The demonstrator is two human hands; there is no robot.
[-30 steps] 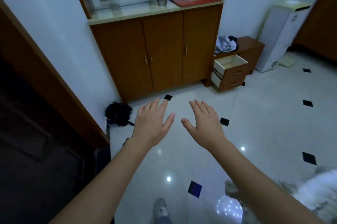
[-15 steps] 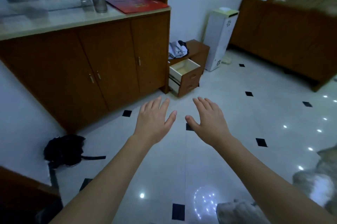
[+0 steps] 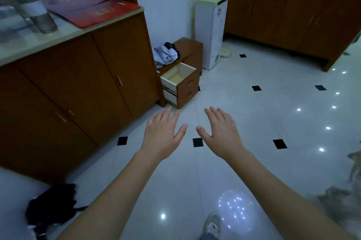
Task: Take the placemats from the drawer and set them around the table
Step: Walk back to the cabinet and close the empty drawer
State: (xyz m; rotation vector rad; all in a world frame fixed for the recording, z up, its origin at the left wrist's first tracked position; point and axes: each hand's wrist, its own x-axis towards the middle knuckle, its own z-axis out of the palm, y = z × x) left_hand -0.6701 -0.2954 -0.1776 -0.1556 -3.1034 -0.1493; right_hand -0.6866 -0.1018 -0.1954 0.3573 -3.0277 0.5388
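You see glossy, smooth floor tiles [image 3: 244,114], brown wood cabinet doors [image 3: 82,83], and a pale-lined wooden drawer [image 3: 178,75].

I see a glossy white floor [image 3: 244,103] dotted with small black diamond tiles, brown wooden cabinets [image 3: 97,75], a red folder [image 3: 93,11] on the pale countertop [image 3: 39,42], a cream-lined drawer [image 3: 176,75], and a white flower-printed appliance [image 3: 212,30].
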